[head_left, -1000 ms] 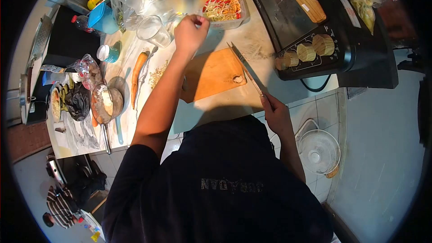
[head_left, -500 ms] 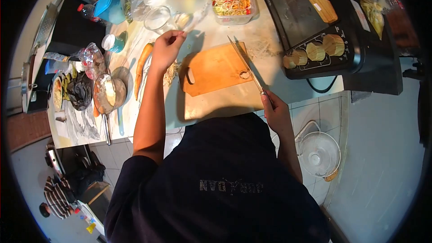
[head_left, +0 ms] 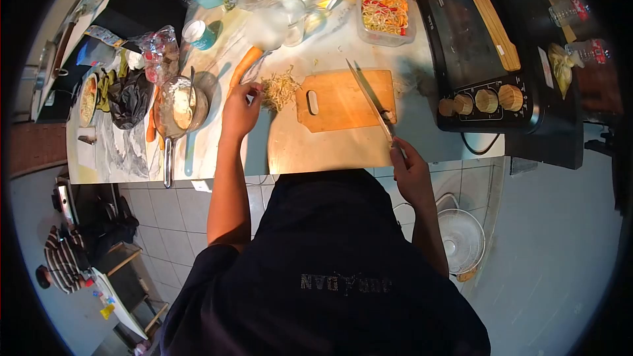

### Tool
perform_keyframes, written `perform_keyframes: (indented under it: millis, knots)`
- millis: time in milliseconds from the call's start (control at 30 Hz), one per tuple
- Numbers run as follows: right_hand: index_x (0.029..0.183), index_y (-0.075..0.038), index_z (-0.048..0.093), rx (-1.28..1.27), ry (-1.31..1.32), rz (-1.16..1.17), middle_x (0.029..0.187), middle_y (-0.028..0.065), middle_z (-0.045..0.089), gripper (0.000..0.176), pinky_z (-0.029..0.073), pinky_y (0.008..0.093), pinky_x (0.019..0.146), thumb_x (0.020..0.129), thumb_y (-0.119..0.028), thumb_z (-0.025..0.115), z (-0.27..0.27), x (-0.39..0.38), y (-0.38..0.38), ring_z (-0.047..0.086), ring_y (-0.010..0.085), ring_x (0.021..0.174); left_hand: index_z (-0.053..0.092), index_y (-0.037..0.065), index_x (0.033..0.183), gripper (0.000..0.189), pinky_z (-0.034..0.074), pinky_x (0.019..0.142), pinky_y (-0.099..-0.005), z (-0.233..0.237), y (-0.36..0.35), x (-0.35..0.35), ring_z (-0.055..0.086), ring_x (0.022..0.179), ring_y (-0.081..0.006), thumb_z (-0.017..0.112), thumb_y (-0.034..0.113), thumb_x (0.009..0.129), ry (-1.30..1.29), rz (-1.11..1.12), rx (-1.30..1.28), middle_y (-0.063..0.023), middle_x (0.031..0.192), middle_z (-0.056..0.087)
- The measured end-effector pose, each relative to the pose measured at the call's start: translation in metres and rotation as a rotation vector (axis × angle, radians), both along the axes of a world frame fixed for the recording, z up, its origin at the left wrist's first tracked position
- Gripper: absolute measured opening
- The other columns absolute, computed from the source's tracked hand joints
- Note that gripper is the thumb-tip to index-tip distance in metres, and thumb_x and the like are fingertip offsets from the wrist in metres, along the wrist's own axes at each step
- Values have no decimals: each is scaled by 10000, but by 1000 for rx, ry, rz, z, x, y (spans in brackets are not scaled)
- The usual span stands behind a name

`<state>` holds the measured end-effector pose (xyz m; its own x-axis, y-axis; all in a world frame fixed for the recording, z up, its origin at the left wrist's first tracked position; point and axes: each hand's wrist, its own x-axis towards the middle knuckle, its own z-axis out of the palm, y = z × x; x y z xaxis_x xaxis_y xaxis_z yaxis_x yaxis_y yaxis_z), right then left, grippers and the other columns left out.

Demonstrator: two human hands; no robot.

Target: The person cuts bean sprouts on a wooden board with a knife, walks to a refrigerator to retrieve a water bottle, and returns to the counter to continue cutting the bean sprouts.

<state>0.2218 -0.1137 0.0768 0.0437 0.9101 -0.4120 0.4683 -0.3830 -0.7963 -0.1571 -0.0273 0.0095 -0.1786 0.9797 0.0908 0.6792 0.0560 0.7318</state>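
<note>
My right hand (head_left: 410, 170) is closed round the handle of a long knife (head_left: 369, 95), whose blade slants up across the right part of the wooden cutting board (head_left: 343, 99). A small pale and dark scrap (head_left: 388, 116) lies on the board beside the blade. To the board's left, my left hand (head_left: 241, 112) has curled fingers at the near end of an orange carrot (head_left: 246, 66). What is between these fingers is hidden. A heap of thin, stringy pale scraps (head_left: 280, 89) touches or nearly touches that hand on its right.
A clear tub (head_left: 386, 38) of shredded vegetables stands behind the board. At right is a black appliance (head_left: 484, 79) with wooden knobs. A pan (head_left: 173, 125), a black bag (head_left: 129, 102) and a cup (head_left: 199, 34) are at left. A person (head_left: 64, 260) is in the far left background.
My left hand has come down from near the clear bowl to beside the carrot and stringy scraps. My right hand still holds the knife over the board. The view has shifted.
</note>
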Motion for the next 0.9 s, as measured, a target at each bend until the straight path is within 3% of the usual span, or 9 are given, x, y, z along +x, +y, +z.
perform_keyframes:
  millis: [200, 300, 400, 533, 733, 900]
  knots:
    - [1337, -12, 565, -11, 0, -57, 602, -8, 522, 488, 390, 249, 536, 983, -346, 595, 12, -12, -15, 477, 54, 570, 680, 32, 936, 134, 507, 709, -372, -7, -14, -1, 649, 745, -267, 690, 106, 826, -11, -4, 11, -127, 838, 670]
    - [1345, -15, 559, -20, -27, -68, 598, -5, 533, 488, 394, 254, 530, 987, -345, 591, 16, -17, -28, 487, 52, 564, 672, 19, 860, 194, 505, 696, -397, -9, -21, 7, 649, 747, -294, 739, 190, 799, -17, -12, -8, -134, 801, 663]
    - [1348, -31, 554, -70, -31, -86, 625, -43, 498, 433, 368, 215, 526, 1013, -304, 566, 20, -21, -40, 438, 31, 553, 691, 50, 773, 335, 494, 692, -424, -3, -25, 26, 634, 743, -313, 798, 364, 727, 198, 28, -30, -124, 776, 663]
    - [1352, -27, 548, -103, -35, -118, 624, -45, 494, 435, 368, 212, 524, 1013, -299, 568, 13, -20, -50, 438, 29, 552, 718, 100, 747, 253, 458, 757, -425, -9, -30, 38, 623, 841, -283, 779, 345, 731, 303, 63, -95, -75, 802, 678]
    - [1358, -19, 536, -107, -19, -99, 641, -47, 495, 444, 364, 205, 525, 1012, -296, 568, 12, -16, -55, 450, 26, 566, 735, 100, 770, 158, 460, 774, -427, -12, -34, 38, 616, 840, -284, 721, 255, 746, 327, 90, -14, -67, 806, 679]
    - [1334, -23, 570, -66, -9, -81, 601, -25, 524, 475, 379, 235, 518, 991, -351, 586, 12, -9, -47, 475, 39, 545, 741, 68, 821, 185, 510, 746, -417, -7, -40, 37, 660, 799, -287, 707, 240, 763, 349, 136, -15, -92, 803, 701]
